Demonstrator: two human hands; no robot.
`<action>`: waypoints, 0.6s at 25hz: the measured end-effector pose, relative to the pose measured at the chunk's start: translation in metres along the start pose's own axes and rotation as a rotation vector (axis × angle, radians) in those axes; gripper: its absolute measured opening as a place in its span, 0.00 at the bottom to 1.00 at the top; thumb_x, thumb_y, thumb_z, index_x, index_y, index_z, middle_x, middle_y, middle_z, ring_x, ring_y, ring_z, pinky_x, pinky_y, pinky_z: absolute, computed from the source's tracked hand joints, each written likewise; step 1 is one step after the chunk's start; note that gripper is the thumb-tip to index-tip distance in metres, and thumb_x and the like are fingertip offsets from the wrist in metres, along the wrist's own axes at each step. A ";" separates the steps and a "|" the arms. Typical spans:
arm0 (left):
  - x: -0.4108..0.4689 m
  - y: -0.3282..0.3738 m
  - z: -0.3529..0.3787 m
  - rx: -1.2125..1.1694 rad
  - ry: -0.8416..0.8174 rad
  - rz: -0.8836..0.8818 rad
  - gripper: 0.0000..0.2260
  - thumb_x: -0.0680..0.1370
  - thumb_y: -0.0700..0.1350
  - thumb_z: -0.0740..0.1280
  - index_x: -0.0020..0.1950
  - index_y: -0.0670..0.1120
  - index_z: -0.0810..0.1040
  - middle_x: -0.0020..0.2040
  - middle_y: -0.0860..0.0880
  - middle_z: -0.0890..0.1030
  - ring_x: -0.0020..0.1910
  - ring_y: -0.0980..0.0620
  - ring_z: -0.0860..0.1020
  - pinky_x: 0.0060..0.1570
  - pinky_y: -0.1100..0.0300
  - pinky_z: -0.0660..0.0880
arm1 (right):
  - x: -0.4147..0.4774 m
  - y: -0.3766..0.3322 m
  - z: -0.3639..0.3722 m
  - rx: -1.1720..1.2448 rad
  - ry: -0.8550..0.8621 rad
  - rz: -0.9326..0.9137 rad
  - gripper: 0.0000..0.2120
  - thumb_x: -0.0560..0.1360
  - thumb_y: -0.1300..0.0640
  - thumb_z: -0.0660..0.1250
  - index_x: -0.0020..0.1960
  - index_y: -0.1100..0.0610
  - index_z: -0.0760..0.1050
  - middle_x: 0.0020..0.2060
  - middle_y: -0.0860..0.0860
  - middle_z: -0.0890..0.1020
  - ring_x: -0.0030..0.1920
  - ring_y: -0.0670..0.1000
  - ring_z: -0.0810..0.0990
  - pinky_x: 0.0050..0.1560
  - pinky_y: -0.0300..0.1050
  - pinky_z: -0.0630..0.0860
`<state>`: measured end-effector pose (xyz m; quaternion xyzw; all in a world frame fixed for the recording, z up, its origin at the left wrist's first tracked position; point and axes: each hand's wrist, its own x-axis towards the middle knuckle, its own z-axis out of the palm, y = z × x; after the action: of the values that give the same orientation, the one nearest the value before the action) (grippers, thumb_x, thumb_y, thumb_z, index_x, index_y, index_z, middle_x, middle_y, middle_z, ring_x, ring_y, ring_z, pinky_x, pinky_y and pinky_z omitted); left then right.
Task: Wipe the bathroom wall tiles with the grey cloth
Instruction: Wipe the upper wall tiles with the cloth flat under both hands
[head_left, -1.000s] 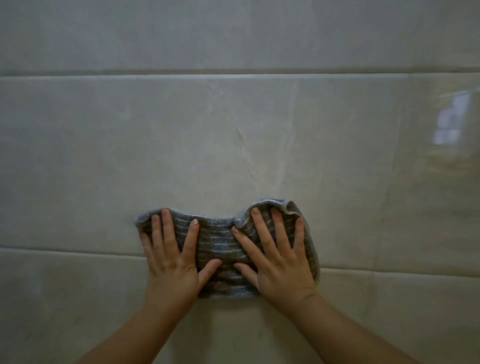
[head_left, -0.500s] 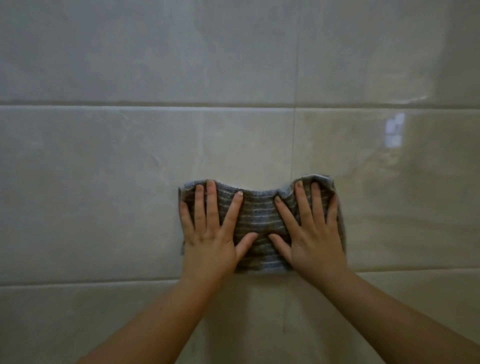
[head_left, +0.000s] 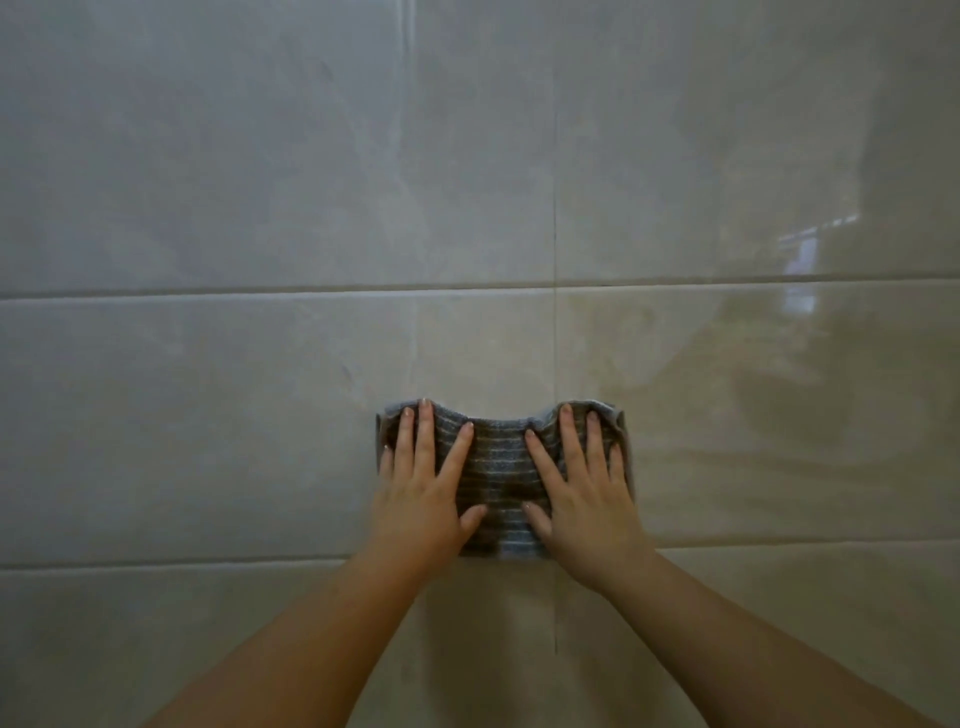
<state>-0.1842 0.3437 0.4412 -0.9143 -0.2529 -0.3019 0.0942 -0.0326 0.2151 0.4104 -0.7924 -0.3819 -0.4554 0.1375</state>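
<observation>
A person's left hand and right hand, fingers flat, press a grey cloth against wall tiles, apparently for even wiping pressure.

Both hands side by side on cloth against wall tiles

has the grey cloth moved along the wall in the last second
Yes. The grey cloth slid right: it was wholly left of the vertical grout line and now straddles it.

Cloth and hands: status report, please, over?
Both flat: left hand, right hand, pressing cloth. Cloth bunched on wall, across vertical grout line. No obstacle in view.
</observation>
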 end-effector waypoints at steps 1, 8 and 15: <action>-0.007 -0.002 -0.001 0.005 -0.046 -0.012 0.41 0.78 0.66 0.59 0.74 0.58 0.29 0.73 0.45 0.22 0.74 0.44 0.25 0.74 0.45 0.36 | -0.008 -0.003 0.003 0.005 -0.024 -0.001 0.37 0.70 0.37 0.59 0.76 0.48 0.61 0.76 0.60 0.59 0.75 0.63 0.54 0.68 0.66 0.64; -0.016 -0.027 0.037 -0.030 0.178 0.034 0.35 0.77 0.67 0.54 0.80 0.55 0.49 0.80 0.42 0.41 0.79 0.45 0.38 0.75 0.41 0.46 | -0.032 -0.022 0.012 0.058 -0.031 0.064 0.36 0.74 0.36 0.54 0.78 0.48 0.54 0.78 0.57 0.51 0.76 0.64 0.53 0.73 0.63 0.55; 0.075 -0.011 -0.017 0.030 0.467 0.031 0.34 0.78 0.66 0.47 0.80 0.55 0.46 0.81 0.41 0.40 0.79 0.42 0.39 0.75 0.42 0.39 | 0.072 -0.006 -0.030 0.138 0.121 0.170 0.32 0.78 0.37 0.48 0.79 0.46 0.46 0.78 0.59 0.47 0.77 0.64 0.43 0.73 0.66 0.44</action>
<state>-0.1471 0.3776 0.5002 -0.8219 -0.2146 -0.5000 0.1684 -0.0349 0.2369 0.4857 -0.7815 -0.3349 -0.4618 0.2528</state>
